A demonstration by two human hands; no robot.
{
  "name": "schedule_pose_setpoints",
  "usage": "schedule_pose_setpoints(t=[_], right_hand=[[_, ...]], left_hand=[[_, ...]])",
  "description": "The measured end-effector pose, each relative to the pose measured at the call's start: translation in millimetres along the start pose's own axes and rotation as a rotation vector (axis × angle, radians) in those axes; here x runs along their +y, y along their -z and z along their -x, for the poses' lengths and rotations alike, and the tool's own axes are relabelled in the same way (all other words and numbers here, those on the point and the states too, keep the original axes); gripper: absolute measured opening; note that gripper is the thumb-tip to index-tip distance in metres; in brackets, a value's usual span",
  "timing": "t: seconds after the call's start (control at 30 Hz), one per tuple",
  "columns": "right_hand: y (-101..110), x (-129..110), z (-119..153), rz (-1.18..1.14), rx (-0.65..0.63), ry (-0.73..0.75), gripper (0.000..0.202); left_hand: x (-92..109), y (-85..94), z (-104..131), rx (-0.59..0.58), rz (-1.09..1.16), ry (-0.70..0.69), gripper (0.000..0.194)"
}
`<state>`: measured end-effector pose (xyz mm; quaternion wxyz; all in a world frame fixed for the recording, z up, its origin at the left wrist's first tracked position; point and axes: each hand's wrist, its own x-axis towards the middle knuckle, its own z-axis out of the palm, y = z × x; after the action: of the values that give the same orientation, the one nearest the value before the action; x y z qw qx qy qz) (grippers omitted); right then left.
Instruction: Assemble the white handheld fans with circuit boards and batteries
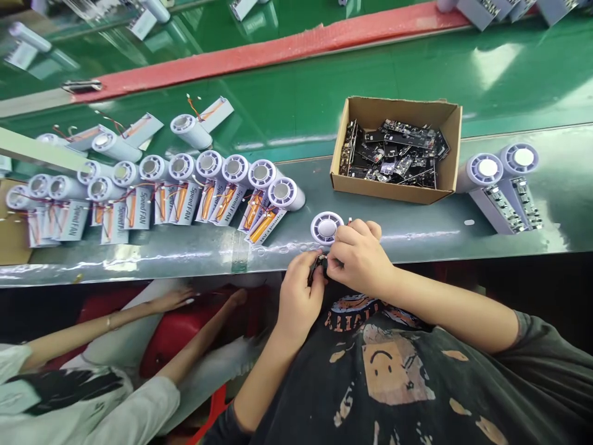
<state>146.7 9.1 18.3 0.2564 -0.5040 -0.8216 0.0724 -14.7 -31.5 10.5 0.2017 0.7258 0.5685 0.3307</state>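
Note:
My left hand point(300, 293) is closed around a small black circuit board point(317, 267) at the table's front edge. Bent over the same board from the right, my right hand point(359, 256) has its fingers pinched together at the board's upper end. Just beyond my hands lies a round white fan head point(325, 228), partly covered by my right hand. A cardboard box point(389, 188) of black circuit boards point(410, 139) stands behind it. White fans with boards fitted point(503, 207) lie to the right of the box.
Several white fans with orange-wrapped parts point(264, 222) line the table point(208, 250) on the left. More fans point(191, 131) lie on the green surface point(278, 105) behind, before a red strip point(278, 52). Another person's arms point(92, 327) rest at the lower left.

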Motion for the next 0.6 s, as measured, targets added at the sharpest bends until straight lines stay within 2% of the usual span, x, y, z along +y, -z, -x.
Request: schedule_pose_setpoints(t=[0.23,0.43,0.53,0.6], right_hand=[[2,0,0,-0.013,-0.09,0.022,0.025],[-4,2,6,-0.011,-0.07,0.055,0.027],[-4,5,8,-0.026,-0.05,0.055,0.027],[0,12,10,-0.107,-0.016,0.074,0.019]], left_hand=[[2,0.0,3,-0.007,-0.017,0.004,0.027],[4,-0.6,5,-0.049,0.03,0.028,0.027],[2,-3.7,5,-0.057,0.109,0.085,0.025],[-1,-5.9,5,-0.072,0.203,0.136,0.024]])
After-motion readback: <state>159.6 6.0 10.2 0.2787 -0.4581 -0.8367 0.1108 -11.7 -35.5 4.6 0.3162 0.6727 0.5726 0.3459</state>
